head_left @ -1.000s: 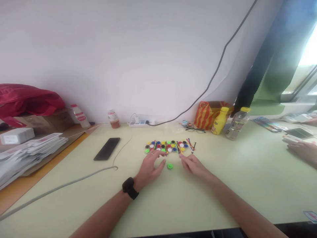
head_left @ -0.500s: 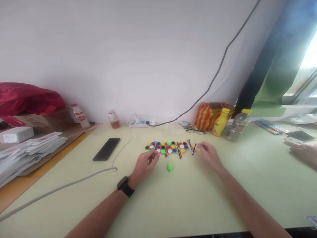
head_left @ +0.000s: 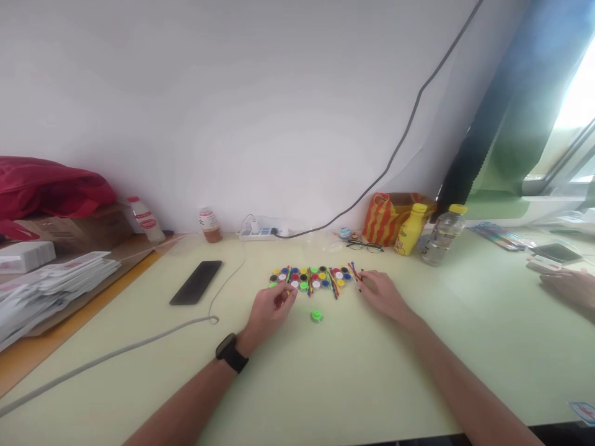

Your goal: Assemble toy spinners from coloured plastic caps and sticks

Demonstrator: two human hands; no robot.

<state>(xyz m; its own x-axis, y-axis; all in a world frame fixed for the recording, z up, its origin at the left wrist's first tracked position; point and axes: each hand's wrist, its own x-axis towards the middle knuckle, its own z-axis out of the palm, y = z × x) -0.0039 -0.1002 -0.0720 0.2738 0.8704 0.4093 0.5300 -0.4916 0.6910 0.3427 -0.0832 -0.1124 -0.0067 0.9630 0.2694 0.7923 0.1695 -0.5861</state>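
Observation:
Several coloured discs (head_left: pixel 322 277) lie in short rows on the pale green table (head_left: pixel 297 384), with bundles of thin coloured sticks (head_left: pixel 333 283) between them. My left hand (head_left: pixel 272 308) rests at the near left edge of the rows, its fingers curled together; anything between them is too small to make out. At the right end, my right hand (head_left: pixel 382 293) has its fingertips on the last loose sticks (head_left: pixel 355 274), thumb and finger close together. A lone bright green piece (head_left: pixel 317 316) sits nearer to me, between the hands.
A black phone (head_left: pixel 196 282) and a grey cable (head_left: pixel 139 341) lie left. Behind are glasses (head_left: pixel 365 246), a power strip (head_left: pixel 256 233), a striped bag (head_left: pixel 382 220), a yellow bottle (head_left: pixel 409 230) and a clear bottle (head_left: pixel 443 238). Another person's hand (head_left: pixel 569 287) is at far right.
My right hand has moved left onto the sticks at the right end, and its fingers now cover the black stick there. My left hand stays by the discs. The view has shifted slightly.

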